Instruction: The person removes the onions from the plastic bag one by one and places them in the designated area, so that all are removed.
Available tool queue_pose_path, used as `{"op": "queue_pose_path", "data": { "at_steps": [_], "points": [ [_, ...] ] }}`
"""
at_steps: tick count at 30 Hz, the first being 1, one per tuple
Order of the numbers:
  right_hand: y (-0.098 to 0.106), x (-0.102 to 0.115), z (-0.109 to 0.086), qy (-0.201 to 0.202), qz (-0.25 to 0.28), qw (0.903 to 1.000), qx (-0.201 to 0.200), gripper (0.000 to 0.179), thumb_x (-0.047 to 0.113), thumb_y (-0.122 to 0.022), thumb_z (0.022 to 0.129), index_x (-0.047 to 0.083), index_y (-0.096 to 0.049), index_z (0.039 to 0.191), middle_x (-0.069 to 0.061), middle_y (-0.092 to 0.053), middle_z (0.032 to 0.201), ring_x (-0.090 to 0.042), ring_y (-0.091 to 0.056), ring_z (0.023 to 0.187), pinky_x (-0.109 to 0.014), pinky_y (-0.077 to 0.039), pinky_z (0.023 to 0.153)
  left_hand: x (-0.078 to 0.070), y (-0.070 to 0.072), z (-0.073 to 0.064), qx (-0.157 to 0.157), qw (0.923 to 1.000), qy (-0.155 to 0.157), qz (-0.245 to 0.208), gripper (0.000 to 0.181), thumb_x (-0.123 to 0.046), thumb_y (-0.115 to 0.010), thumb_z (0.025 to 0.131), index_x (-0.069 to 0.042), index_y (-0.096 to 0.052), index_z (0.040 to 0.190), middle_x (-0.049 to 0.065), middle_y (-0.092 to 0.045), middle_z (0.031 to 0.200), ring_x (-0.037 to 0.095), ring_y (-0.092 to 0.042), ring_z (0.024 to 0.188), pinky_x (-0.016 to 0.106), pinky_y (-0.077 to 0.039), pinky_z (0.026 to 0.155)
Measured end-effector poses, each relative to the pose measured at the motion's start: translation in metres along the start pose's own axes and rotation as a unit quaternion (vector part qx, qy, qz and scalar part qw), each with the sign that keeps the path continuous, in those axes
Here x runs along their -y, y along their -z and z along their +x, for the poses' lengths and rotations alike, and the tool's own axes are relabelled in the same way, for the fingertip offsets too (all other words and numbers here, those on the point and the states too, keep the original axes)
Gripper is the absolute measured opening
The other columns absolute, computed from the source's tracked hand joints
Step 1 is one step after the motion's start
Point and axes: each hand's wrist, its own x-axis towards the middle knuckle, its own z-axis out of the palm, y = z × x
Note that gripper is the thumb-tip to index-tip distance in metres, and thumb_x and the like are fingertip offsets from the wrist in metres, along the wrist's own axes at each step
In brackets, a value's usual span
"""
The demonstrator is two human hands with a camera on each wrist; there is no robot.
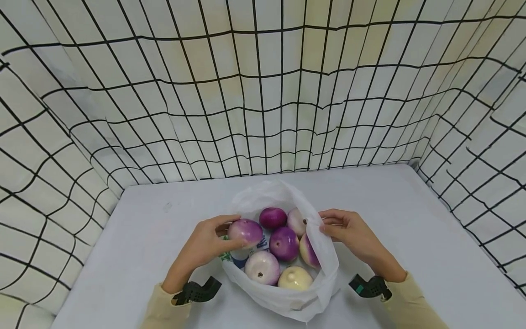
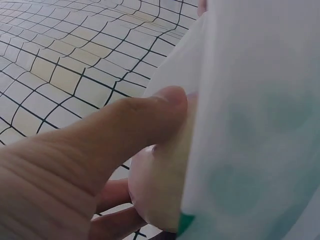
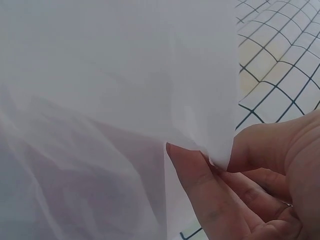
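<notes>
A white plastic bag (image 1: pixel 283 308) with green and blue print lies wide open on the table. My left hand (image 1: pixel 207 240) grips a purple-and-white onion (image 1: pixel 245 232) at the bag's left side, thumb on one side and fingers on the other. In the left wrist view the bag's side partly hides that onion (image 2: pixel 160 185). My right hand (image 1: pixel 353 233) pinches the bag's right rim between thumb and fingers; the right wrist view shows the thin film (image 3: pixel 200 100) held there. Several more onions sit inside, among them a dark purple onion (image 1: pixel 284 244) and a pale yellow onion (image 1: pixel 295 278).
The bag rests near the middle of a white table (image 1: pixel 164 219). Black grid netting (image 1: pixel 263 91) rises behind the table and along its left and right sides, with pale sheeting beyond it. Each wrist carries a small black device (image 1: pixel 201 291).
</notes>
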Motion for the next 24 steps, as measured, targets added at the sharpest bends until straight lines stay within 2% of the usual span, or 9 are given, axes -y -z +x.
{"op": "queue_pose_path", "data": {
  "at_steps": [5,11,15,17,21,24],
  "points": [
    [-0.002,0.002,0.0,0.008,-0.003,1.0,0.003,0.042,0.019,-0.068,0.1,-0.002,-0.061,0.135,-0.02,-0.073,0.121,-0.008,-0.074,0.099,-0.028,-0.064,0.087,0.001,0.002,-0.003,-0.024,0.9996,0.008,-0.01,0.065,-0.034,-0.087,0.082,-0.013,-0.064,0.14,0.018,-0.064,0.143,0.033,-0.072,0.12,0.042,-0.064,0.095],
    [-0.002,0.003,-0.004,0.002,-0.014,0.9999,-0.008,0.041,0.02,-0.068,0.1,-0.001,-0.062,0.135,-0.018,-0.073,0.12,-0.008,-0.074,0.099,-0.027,-0.064,0.087,0.005,0.001,-0.007,-0.038,0.9987,-0.014,-0.032,0.068,-0.035,-0.088,0.083,-0.013,-0.062,0.142,0.017,-0.062,0.146,0.034,-0.069,0.125,0.046,-0.061,0.101],
    [0.0,0.003,-0.005,0.006,-0.018,0.9998,-0.009,0.042,0.02,-0.068,0.1,-0.003,-0.062,0.135,-0.016,-0.074,0.119,-0.007,-0.074,0.099,-0.026,-0.064,0.086,0.009,0.005,-0.012,-0.067,0.9964,-0.036,-0.037,0.066,-0.031,-0.087,0.084,-0.013,-0.062,0.141,0.016,-0.064,0.142,0.034,-0.069,0.126,0.045,-0.059,0.103],
    [0.0,0.004,-0.006,0.01,-0.019,0.9997,-0.009,0.042,0.019,-0.068,0.1,-0.003,-0.061,0.135,-0.016,-0.074,0.119,-0.006,-0.074,0.098,-0.025,-0.064,0.086,0.012,0.008,-0.014,-0.081,0.9948,-0.049,-0.036,0.065,-0.028,-0.087,0.084,-0.011,-0.062,0.141,0.015,-0.065,0.14,0.034,-0.069,0.125,0.038,-0.059,0.104],
    [0.001,0.006,-0.006,0.018,-0.019,0.9996,-0.007,0.043,0.018,-0.067,0.101,-0.005,-0.06,0.136,-0.02,-0.073,0.121,-0.005,-0.073,0.098,-0.025,-0.064,0.086,0.016,0.016,-0.017,-0.104,0.9922,-0.062,-0.029,0.066,-0.027,-0.088,0.083,-0.01,-0.062,0.141,0.012,-0.065,0.141,0.027,-0.068,0.125,0.016,-0.056,0.101],
    [0.001,0.006,-0.006,0.015,-0.012,0.9998,-0.007,0.043,0.019,-0.068,0.1,-0.004,-0.06,0.136,-0.021,-0.073,0.121,-0.006,-0.074,0.098,-0.025,-0.064,0.086,0.018,0.022,-0.02,-0.117,0.9909,-0.062,-0.026,0.068,-0.027,-0.089,0.082,-0.011,-0.062,0.142,0.01,-0.065,0.142,0.008,-0.068,0.123,0.006,-0.051,0.099]
  ]
}}
